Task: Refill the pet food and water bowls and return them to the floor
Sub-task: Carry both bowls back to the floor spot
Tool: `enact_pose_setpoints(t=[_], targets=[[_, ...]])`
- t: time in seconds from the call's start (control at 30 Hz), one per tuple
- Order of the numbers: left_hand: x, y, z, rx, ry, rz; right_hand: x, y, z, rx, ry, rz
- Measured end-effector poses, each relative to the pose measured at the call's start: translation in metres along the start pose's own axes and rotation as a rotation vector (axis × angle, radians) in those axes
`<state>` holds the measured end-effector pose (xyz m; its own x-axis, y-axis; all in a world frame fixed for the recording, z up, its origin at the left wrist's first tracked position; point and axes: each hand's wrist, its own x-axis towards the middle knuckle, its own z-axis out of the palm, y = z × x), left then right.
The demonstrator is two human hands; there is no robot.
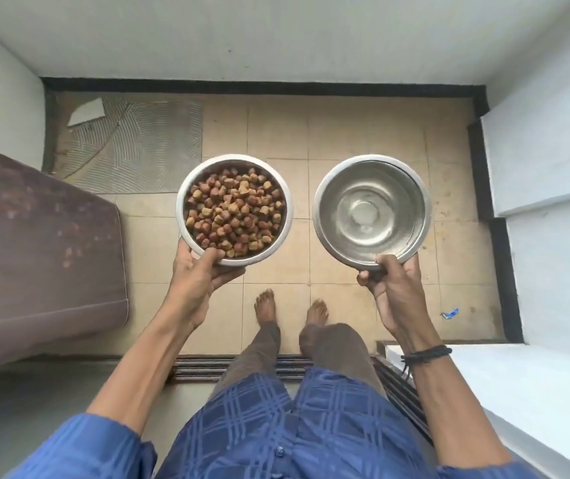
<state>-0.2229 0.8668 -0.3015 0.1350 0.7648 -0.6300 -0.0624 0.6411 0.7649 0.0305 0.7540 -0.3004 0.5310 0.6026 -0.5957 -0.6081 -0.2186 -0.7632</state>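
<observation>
Standing barefoot on a beige tiled floor, a person holds two round steel bowls out in front. The left hand has its grip clamped on the near rim of the kibble-filled bowl; the right hand grips the shiny water bowl. Lowering both level and slowly should avoid spills.
</observation>
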Motion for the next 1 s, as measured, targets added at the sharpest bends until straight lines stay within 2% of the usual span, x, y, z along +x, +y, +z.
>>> enact_pose_setpoints(t=[0.3,0.43,0.8,1.0], targets=[[0.135,-0.069,0.018,-0.041,0.077,-0.129,0.13,0.075,-0.003,0.005,-0.002,0.093],[0.211,-0.128,0.022,-0.093,0.102,-0.181,0.201,0.13,-0.014,-0.055,0.006,0.127],[0.43,-0.326,0.016,-0.187,0.164,-0.315,0.413,0.309,-0.068,-0.028,0.013,0.223],[0.51,-0.394,-0.003,-0.11,0.142,-0.34,0.501,0.376,-0.088,-0.012,0.009,0.226]])
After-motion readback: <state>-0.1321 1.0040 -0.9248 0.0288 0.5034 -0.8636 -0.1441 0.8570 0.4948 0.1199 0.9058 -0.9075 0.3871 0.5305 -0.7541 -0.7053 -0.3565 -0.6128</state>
